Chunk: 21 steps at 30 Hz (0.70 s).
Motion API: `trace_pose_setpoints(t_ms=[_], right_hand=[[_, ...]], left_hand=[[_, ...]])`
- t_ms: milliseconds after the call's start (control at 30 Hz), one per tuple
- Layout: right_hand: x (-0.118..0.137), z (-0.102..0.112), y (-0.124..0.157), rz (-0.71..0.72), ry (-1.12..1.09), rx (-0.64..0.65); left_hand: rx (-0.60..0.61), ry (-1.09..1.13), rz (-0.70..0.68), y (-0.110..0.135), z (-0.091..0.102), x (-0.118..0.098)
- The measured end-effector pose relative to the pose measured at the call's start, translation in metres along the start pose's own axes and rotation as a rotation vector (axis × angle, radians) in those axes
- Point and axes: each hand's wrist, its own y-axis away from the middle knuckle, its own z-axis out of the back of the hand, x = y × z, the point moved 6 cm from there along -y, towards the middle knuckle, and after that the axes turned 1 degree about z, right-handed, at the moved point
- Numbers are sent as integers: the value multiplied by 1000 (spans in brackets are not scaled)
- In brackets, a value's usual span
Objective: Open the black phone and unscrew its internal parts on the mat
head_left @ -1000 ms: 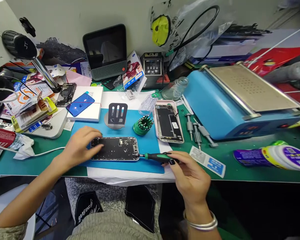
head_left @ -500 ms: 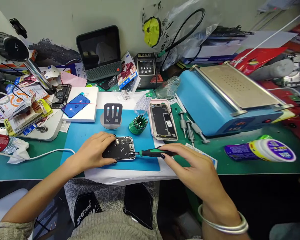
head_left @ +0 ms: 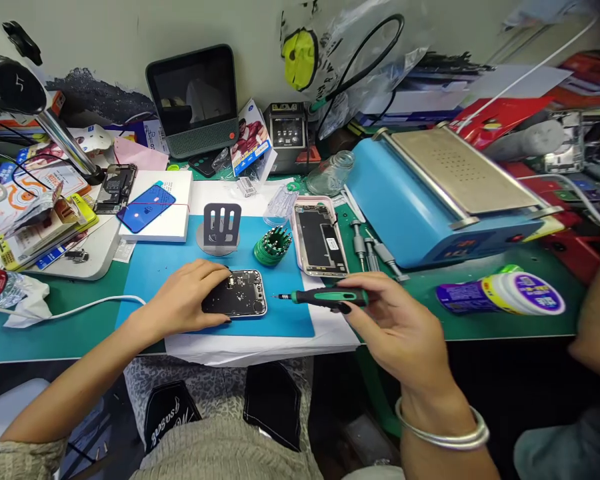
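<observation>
An opened phone body (head_left: 240, 293) lies on the blue work mat (head_left: 155, 267). My left hand (head_left: 187, 297) rests over its left half, fingers curled down on it, holding it in place. My right hand (head_left: 395, 323) pinches a green-and-black screwdriver (head_left: 325, 297) that points left. Its tip hangs a short way to the right of the phone's edge, not touching it.
A green bit holder (head_left: 273, 245), a grey phone stand (head_left: 221, 228) and a second open phone frame (head_left: 320, 240) sit behind the mat. A blue heating machine (head_left: 430, 200) stands right. Metal screwdrivers (head_left: 370, 250), a purple-labelled tube (head_left: 500, 297) and another person's arm (head_left: 595, 320) are at the right.
The screwdriver tip has pulled back to the right, off the phone's edge. My left hand slid further over the phone a second ago and has stayed there since.
</observation>
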Motion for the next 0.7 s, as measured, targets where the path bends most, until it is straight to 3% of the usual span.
trace_pose_setpoints(t_ms=[200, 433, 700], right_hand=[[47, -30, -25, 227, 100, 117], [60, -38, -31, 269, 213, 175], [90, -46, -40, 416, 368, 254]], left_hand=[[-16, 14, -28, 2, -6, 3], [-35, 33, -35, 4, -10, 3], [-44, 23, -36, 4, -13, 2]])
